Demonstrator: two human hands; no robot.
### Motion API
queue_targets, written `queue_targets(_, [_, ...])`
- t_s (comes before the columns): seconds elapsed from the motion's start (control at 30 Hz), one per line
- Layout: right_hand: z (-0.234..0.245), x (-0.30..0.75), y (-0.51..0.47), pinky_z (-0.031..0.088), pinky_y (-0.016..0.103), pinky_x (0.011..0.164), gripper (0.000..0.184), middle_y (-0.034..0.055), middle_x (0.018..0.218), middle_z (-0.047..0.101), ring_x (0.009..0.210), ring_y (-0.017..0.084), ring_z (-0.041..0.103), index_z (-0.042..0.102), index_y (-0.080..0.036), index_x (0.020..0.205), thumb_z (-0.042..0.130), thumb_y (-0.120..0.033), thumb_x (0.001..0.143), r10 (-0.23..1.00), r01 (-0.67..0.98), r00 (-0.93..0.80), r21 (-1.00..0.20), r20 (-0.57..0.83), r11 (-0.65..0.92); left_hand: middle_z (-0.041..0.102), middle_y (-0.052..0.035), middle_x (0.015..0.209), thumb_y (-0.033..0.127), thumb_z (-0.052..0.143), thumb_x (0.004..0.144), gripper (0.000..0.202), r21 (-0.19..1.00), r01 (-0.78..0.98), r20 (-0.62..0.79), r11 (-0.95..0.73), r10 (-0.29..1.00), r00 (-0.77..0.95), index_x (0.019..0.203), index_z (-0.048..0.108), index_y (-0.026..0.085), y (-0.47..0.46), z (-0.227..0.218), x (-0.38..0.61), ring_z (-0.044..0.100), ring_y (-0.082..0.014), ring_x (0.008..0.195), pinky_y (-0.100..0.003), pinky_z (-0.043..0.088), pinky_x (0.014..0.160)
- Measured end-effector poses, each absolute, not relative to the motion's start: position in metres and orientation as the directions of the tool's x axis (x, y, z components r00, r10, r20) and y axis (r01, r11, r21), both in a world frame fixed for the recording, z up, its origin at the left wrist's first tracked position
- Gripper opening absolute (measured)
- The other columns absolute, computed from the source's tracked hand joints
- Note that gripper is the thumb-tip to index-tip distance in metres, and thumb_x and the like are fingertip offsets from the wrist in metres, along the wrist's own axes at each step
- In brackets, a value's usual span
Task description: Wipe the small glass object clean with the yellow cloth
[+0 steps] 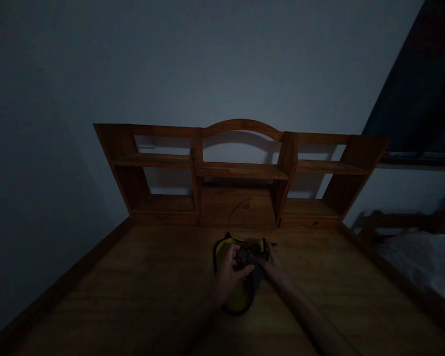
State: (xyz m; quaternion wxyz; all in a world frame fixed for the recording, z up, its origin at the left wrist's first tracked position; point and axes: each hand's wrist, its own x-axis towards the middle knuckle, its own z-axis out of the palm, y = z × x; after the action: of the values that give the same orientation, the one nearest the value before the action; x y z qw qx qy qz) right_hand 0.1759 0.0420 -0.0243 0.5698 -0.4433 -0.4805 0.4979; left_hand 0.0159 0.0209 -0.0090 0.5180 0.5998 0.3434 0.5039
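Observation:
A yellow pouch with a dark rim lies on the wooden desk near its middle. My left hand rests on the pouch's left part, fingers curled over its top. My right hand is at the pouch's upper right, fingers closed on a dark part of it. The light is dim, and what lies between the fingers is too dark to make out.
A wooden hutch with shelves and an arched top stands at the back of the desk against a pale wall. To the right a bed with white bedding and a dark window are in view.

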Motion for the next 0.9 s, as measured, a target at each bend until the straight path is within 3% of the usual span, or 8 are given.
queue_targets(0.23, [-0.010, 0.170, 0.036, 0.050, 0.038, 0.084, 0.050, 0.0069, 0.104, 0.069, 0.097, 0.026, 0.063, 0.058, -0.020, 0.107, 0.074, -0.037, 0.063, 0.989, -0.119, 0.084, -0.984, 0.122, 0.131, 0.060, -0.0035, 0.101, 0.034, 0.069, 0.072, 0.043, 0.966, -0.153, 0.244, -0.206, 0.924, 0.296, 0.104, 0.043, 0.022, 0.020, -0.005, 0.016, 0.060, -0.0178, 0.092, -0.028, 0.048, 0.078])
queue_targets(0.63, [-0.002, 0.169, 0.032, 0.051, 0.041, 0.083, 0.052, 0.0069, 0.101, 0.069, 0.094, 0.027, 0.064, 0.057, -0.020, 0.105, 0.077, -0.033, 0.059, 0.995, -0.093, 0.072, -0.993, 0.066, 0.073, 0.059, -0.0033, 0.103, 0.030, 0.073, 0.071, 0.045, 0.963, -0.189, 0.245, -0.192, 0.916, 0.317, 0.104, 0.043, 0.022, 0.024, -0.015, 0.014, 0.060, -0.0173, 0.094, -0.029, 0.048, 0.081])
queue_targets(0.7, [-0.001, 0.169, 0.032, 0.050, 0.041, 0.084, 0.052, 0.0065, 0.099, 0.070, 0.094, 0.027, 0.064, 0.057, -0.020, 0.103, 0.078, -0.031, 0.057, 0.995, -0.082, 0.061, -0.993, 0.076, 0.080, 0.059, -0.0029, 0.102, 0.030, 0.074, 0.069, 0.047, 0.964, -0.190, 0.238, -0.185, 0.922, 0.305, 0.104, 0.043, 0.022, 0.024, -0.017, 0.014, 0.060, -0.0167, 0.092, -0.027, 0.050, 0.077])
queue_targets(0.9, [-0.003, 0.169, 0.031, 0.049, 0.040, 0.087, 0.061, 0.0055, 0.106, 0.067, 0.098, 0.025, 0.063, 0.050, -0.022, 0.110, 0.076, -0.021, 0.056, 0.995, -0.088, -0.001, -0.991, 0.098, 0.097, 0.057, -0.0031, 0.097, 0.037, 0.072, 0.069, 0.049, 0.976, -0.182, 0.173, -0.123, 0.941, 0.293, 0.103, 0.040, 0.022, 0.023, -0.018, 0.016, 0.061, -0.0155, 0.075, -0.017, 0.047, 0.043])
